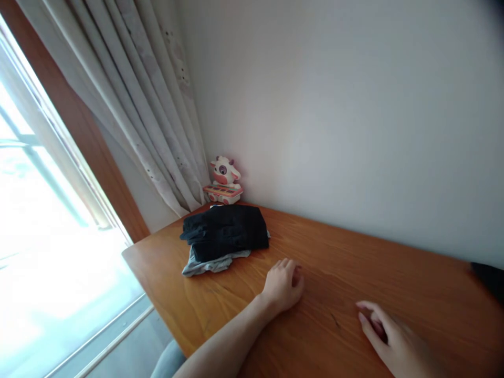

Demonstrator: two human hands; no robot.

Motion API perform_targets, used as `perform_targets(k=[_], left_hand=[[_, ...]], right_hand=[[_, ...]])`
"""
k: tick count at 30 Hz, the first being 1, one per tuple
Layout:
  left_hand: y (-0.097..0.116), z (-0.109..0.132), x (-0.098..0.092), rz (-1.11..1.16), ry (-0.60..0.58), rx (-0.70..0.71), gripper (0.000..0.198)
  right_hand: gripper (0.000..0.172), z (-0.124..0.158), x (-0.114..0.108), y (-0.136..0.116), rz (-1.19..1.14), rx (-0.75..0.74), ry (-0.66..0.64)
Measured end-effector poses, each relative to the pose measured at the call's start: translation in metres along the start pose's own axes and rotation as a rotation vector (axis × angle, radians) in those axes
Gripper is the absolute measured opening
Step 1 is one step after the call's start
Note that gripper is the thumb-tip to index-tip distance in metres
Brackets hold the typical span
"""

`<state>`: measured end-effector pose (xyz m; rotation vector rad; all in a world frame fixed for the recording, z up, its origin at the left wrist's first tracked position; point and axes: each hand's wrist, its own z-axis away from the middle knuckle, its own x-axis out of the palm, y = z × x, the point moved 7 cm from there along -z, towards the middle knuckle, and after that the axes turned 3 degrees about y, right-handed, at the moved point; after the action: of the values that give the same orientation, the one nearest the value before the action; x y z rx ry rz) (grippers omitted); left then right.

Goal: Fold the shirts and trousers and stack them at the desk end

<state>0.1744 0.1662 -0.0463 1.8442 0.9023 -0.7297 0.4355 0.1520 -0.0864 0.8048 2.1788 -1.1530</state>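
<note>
My left hand (282, 286) rests on the wooden table (338, 247) with its fingers curled in loosely, and nothing shows in it. Just beyond it, to the left, lies a folded black garment (232, 231) on top of a grey garment (214, 264). My right hand (380, 331) is over the table at the lower right. Its thumb and forefinger are bent but apart, with no object between them; the other fingers are mostly hidden.
A toy cow with a keyboard (224, 181) stands in the far corner, against the wall. To the left hang pale curtains (149, 105) beside a bright window (47, 210). A black item (490, 278) lies at the table's right end.
</note>
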Motion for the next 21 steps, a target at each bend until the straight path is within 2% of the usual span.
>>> perform_targets(k=[3,6,8,11,14,17,18,21], left_hand=[[-0.028,-0.007,-0.021,-0.080,0.083,-0.150,0.024],[-0.049,-0.010,-0.050,-0.259,0.157,-0.189,0.026],[-0.061,-0.009,-0.073,-0.397,0.239,-0.219,0.030],[-0.080,-0.002,-0.099,-0.547,0.355,-0.341,0.043],[-0.097,0.003,-0.104,-0.593,0.322,-0.442,0.046],[-0.106,0.002,-0.097,-0.545,0.252,-0.419,0.020],[-0.108,0.002,-0.095,-0.525,0.248,-0.406,0.019],[-0.111,0.000,-0.096,-0.489,0.281,-0.397,0.027]], right_hand=[[0.028,-0.002,0.002,0.001,-0.013,0.007,-0.027],[0.027,-0.002,0.003,0.003,-0.026,0.008,-0.016],[0.027,-0.002,0.004,0.004,-0.034,0.009,-0.009],[0.027,-0.001,0.004,0.005,-0.046,0.008,-0.013],[0.028,-0.001,0.003,0.004,-0.046,0.015,-0.016],[0.027,-0.001,0.003,0.003,-0.045,0.026,-0.026],[0.027,-0.001,0.003,0.003,-0.046,0.029,-0.033],[0.026,-0.002,0.002,0.001,-0.050,0.033,-0.046]])
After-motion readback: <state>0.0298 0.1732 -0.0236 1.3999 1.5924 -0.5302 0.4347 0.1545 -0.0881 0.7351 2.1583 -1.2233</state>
